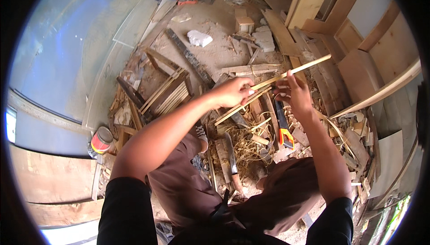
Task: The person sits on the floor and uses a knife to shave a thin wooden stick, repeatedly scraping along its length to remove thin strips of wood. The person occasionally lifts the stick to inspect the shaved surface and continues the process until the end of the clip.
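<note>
My left hand (235,92) is closed in a pinch around a thin pale wooden strip (309,65), which slants up to the right. Farther along that strip, the fingers of my right hand (295,95) rest against it, the index finger over it and the others loosely bent. A second thin strip (228,117) runs under my hands toward the lower left; whether it is gripped is hard to see. Below my hands lie curly shavings (253,148), a large knife (231,155) with a wooden handle, and a handsaw (285,136) with an orange and yellow handle.
At the left, a bundle of thin strips (172,97) leans on a wooden frame beside a tin can (102,139). Glass sheets (107,43) stand behind them. Wooden panels (363,72) rise at the right. A white lump (199,38) and a small wooden block (244,23) sit on the floor ahead.
</note>
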Demonstrator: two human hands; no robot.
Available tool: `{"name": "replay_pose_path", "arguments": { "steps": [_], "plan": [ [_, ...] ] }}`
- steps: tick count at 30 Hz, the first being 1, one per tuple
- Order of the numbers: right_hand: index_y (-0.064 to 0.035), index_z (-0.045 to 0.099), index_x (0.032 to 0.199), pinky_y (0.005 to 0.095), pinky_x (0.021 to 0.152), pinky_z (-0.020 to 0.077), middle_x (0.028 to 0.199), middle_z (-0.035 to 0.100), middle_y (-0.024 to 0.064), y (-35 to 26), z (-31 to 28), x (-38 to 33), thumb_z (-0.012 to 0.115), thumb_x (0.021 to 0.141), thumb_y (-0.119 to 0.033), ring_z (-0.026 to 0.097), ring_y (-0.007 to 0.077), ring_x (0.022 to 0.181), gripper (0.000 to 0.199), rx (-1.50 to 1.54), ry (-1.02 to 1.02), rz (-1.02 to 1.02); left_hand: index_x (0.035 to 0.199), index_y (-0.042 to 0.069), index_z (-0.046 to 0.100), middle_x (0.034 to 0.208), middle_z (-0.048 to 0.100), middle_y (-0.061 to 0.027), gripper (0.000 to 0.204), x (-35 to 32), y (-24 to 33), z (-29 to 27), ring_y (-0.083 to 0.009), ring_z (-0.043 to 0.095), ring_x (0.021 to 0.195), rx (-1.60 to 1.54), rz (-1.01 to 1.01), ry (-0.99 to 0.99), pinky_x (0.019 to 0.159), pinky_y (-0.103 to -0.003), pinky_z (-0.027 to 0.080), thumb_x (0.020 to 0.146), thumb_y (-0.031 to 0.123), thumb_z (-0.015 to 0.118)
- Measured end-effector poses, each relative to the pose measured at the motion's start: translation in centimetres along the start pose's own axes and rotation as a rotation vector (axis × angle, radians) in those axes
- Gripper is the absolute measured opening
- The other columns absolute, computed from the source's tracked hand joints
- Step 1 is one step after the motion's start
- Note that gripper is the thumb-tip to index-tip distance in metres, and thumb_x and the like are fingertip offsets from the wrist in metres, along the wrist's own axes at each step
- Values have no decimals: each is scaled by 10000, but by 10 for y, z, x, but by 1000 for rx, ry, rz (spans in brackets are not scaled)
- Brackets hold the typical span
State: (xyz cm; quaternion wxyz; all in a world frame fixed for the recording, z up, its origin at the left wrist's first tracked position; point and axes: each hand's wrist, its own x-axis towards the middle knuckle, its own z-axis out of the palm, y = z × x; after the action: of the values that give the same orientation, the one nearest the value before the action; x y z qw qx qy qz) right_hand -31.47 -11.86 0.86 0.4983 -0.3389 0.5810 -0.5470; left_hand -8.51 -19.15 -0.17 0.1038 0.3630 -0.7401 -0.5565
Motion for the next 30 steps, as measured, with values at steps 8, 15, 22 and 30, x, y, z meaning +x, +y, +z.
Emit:
{"name": "replay_pose_path", "arguments": {
  "steps": [8,15,22,30],
  "plan": [
    [-70,686,1084,303,531,547,788,688,51,194,-13,-47,663,962,-426,662,151,583,376,-923,-546,259,1197,-24,587,726,636,-92,222,-59,-78,-76,-101,492,501,227,-479,-373,431,-281,390,1027,96,510],
    [14,639,1155,472,876,521,1088,672,257,349,-9,-168,708,822,-625,662,400,997,723,-1146,-646,264,1169,-55,572,767,693,-136,222,-98,-142,-86,-178,643,569,103,-624,-532,500,-319,534,1005,80,510],
    [38,597,1127,484,794,514,1012,667,237,422,1,-191,752,731,-706,657,415,962,857,-1202,-406,305,1333,-1,408,801,696,-186,338,-144,-122,-49,-188,628,540,-274,-678,-413,486,-337,522,1020,106,473],
    [56,668,1036,485,762,541,998,712,254,414,-13,-179,791,689,-513,697,403,934,677,-1141,-462,234,1160,-44,588,932,706,-259,357,-202,-83,-30,-258,675,598,-653,-524,-334,580,-359,586,1030,248,429]
  ]
}}
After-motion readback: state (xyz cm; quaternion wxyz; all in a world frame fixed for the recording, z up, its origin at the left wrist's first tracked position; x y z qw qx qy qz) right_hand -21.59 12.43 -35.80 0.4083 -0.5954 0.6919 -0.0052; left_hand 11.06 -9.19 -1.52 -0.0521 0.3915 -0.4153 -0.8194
